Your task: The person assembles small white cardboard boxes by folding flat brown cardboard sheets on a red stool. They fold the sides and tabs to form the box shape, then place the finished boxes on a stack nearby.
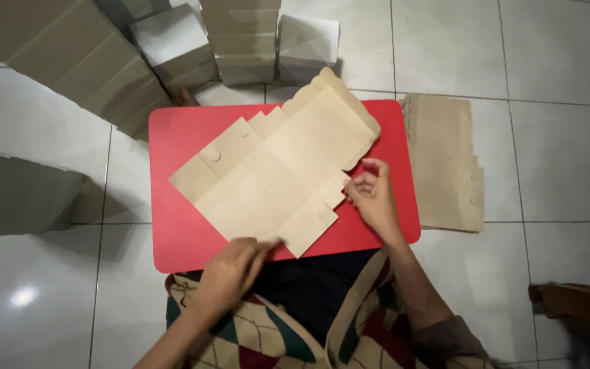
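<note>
So we've got a flat, unfolded kraft cardboard box blank (274,178) lying diagonally across the small red tabletop (179,236), reaching from near the left edge up past the far right corner.

Our left hand (230,270) sits at the near edge, fingers pressed together pinching the blank's bottom flap against the tabletop. Our right hand (373,198) is at the right-side tab, thumb and fingers lightly nipping its edge, the other fingers curled loose.

What we reckon could go wrong: the blank overhangs the tabletop at the far corner and it's only held at two thin flaps, so a tug on one side could swing the whole sheet round or crease a flap off its score line. Thin tabs like that could also tear if pulled sideways.

Containers: there's a stack of more flat blanks (445,164) on the tiled floor (554,137) just right of the tabletop, and folded-up boxes (240,41) piled at the far side, some brown, some pale. They look closed or stacked, so we can't tell if anything's inside.
</note>
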